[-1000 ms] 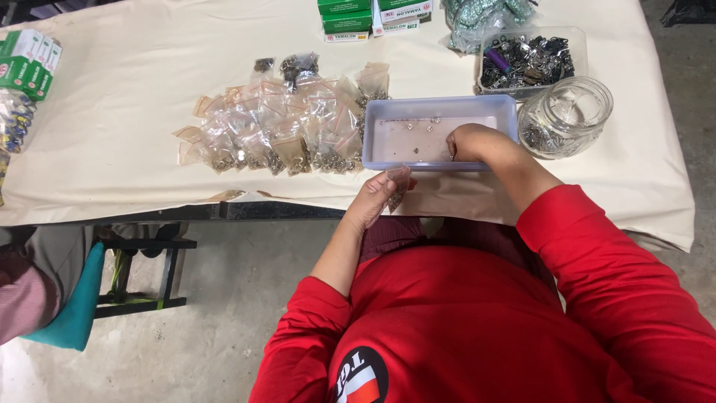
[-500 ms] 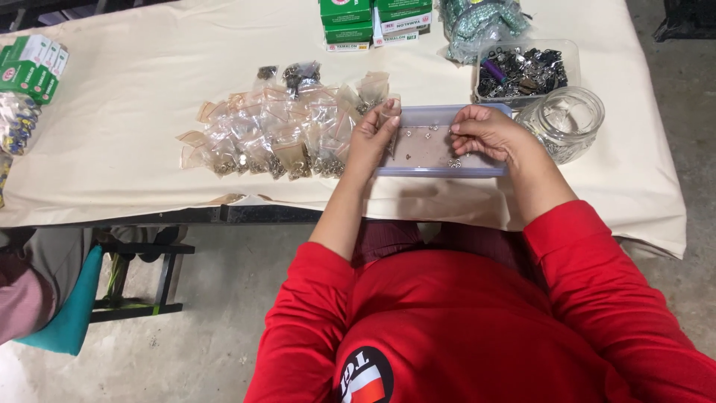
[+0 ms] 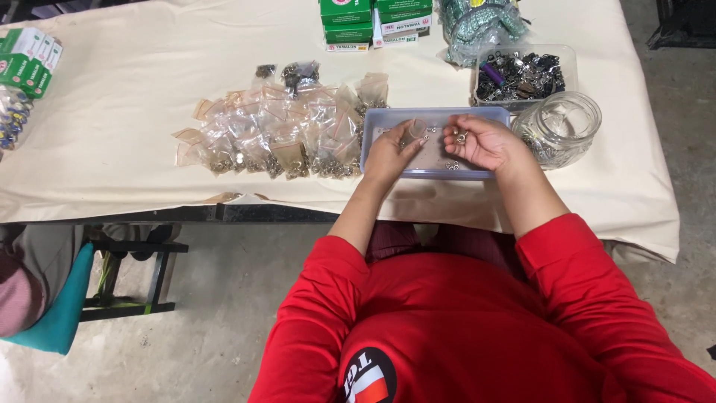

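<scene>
Over the tray [image 3: 477, 173], the left hand [image 3: 389, 153] pinched a small clear bag [image 3: 416, 129] at its fingertips. The right hand [image 3: 483, 142] lay palm up, cupping small metal parts [image 3: 461, 136], beside the jar [image 3: 561, 127]. Filled bags [image 3: 283, 138] lay left of the tray.

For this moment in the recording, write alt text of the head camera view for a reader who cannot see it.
Over a shallow grey tray, a person in red holds a small clear bag in the left hand and small metal pieces in the right hand. Filled clear bags lie left of the tray on a cream cloth; a glass jar stands right.
</scene>
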